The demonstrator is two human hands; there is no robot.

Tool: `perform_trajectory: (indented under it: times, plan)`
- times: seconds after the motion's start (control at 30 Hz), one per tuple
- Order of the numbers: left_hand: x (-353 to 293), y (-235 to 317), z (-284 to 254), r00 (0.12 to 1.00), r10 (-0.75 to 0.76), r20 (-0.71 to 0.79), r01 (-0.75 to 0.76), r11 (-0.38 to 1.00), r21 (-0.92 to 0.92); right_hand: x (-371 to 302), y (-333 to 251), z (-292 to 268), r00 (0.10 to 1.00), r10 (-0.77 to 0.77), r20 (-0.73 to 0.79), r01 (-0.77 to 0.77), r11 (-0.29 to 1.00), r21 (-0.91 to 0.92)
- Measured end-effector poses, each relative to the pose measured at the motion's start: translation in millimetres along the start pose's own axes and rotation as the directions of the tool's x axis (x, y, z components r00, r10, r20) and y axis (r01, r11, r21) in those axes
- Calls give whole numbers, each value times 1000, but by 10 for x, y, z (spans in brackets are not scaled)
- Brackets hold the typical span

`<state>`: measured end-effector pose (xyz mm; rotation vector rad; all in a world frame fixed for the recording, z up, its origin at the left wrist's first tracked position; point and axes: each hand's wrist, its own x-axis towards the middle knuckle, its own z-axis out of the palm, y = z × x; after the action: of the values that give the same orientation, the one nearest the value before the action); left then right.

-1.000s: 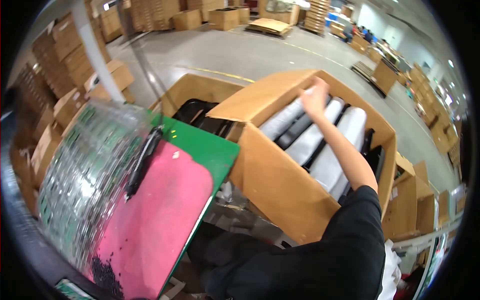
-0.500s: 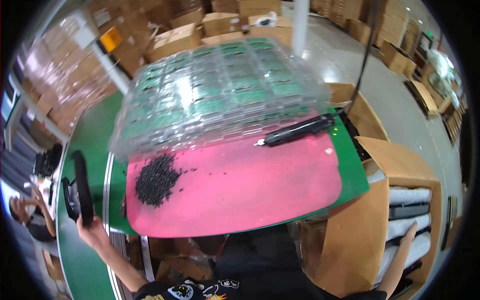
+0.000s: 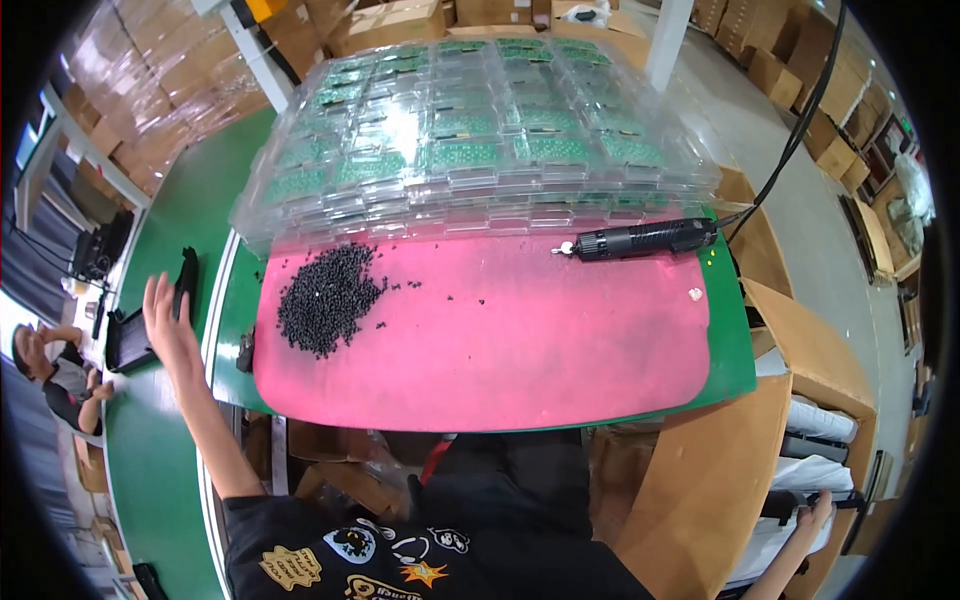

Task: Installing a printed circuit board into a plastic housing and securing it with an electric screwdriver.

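Raised over the green belt at the left, my left hand (image 3: 172, 328) has its fingers stretched out and holds nothing. Just beyond it a black plastic casing (image 3: 132, 340) lies on the belt, partly hidden by the hand. At the lower right, my right hand (image 3: 815, 511) is inside an open cardboard box (image 3: 712, 490), its fingers closed round a black plastic part (image 3: 785, 505). White foam sleeves (image 3: 822, 420) wrap the pieces around it. The full shape of the gripped part is hidden.
A pink mat (image 3: 520, 350) bears a heap of small black screws (image 3: 328, 300) and a black electric screwdriver (image 3: 645, 239) with a cable. Clear plastic trays of green circuit boards (image 3: 465, 150) are stacked behind. Another person (image 3: 70, 375) sits at the far left.
My left hand has let go of the black casing, which now rests on the belt. In the box, my right hand has closed on a black part. The view has shifted.
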<state>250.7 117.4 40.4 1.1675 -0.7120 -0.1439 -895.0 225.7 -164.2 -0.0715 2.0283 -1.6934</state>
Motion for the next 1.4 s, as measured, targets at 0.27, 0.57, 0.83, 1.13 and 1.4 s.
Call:
perform_trajectory:
  times: [0.27,0.57,0.83,1.13,1.4]
  plan:
    - [-383,137,1562,854,114,507,-91,993,-70,-1161,-1245,212,816,-547,186,577,794,-192]
    - [-1014,462,2447,650,261,714,-183,965,-186,-2824,-1577,1439,296,-862,411,927,154,-343]
    - [-964,268,2484,454,99,886,-100,993,-60,-3867,-1300,2472,-276,-260,926,817,-571,83]
    - [-1438,-64,2366,70,-109,992,-561,817,130,-4764,-1038,3812,-652,96,752,701,-301,646]
    - [-1485,-168,2283,266,39,963,-632,761,144,-6031,-1105,6176,-762,-393,514,634,-295,715]
